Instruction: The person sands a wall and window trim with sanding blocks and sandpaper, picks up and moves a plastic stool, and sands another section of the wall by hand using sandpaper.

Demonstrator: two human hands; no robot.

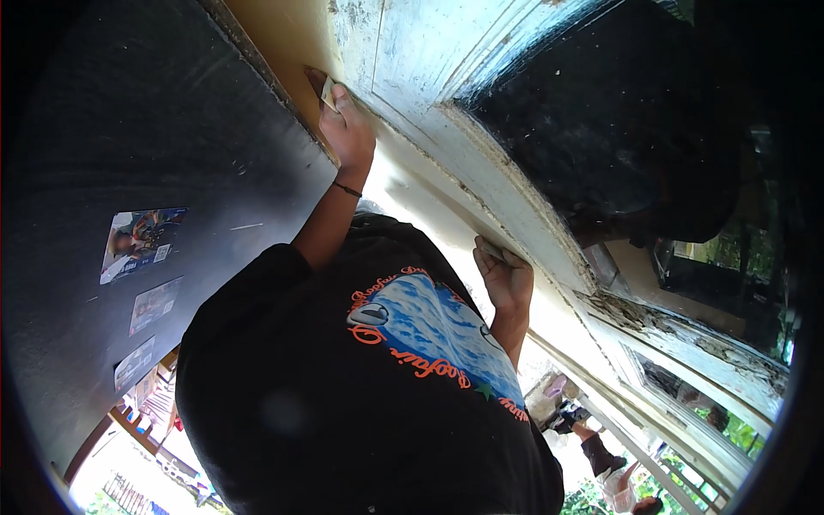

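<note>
Thin pale sheet [328, 96] pinched beside a weathered white frame [412, 77], upper left of centre.
The left hand [346, 133] closes on it, thumb on top; the right hand [508, 283], right of centre, half-curls around a greyish piece [492, 249]. Flat fingers and light, even pressure should suit both.

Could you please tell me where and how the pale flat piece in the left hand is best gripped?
I'd pinch the pale flat piece at its wrist-side end, thumb and fingers on opposite faces, coming from the body side, like the left hand. It looks thin, with its far corner pointing away from the wrist, so that end seems best left free.
</note>
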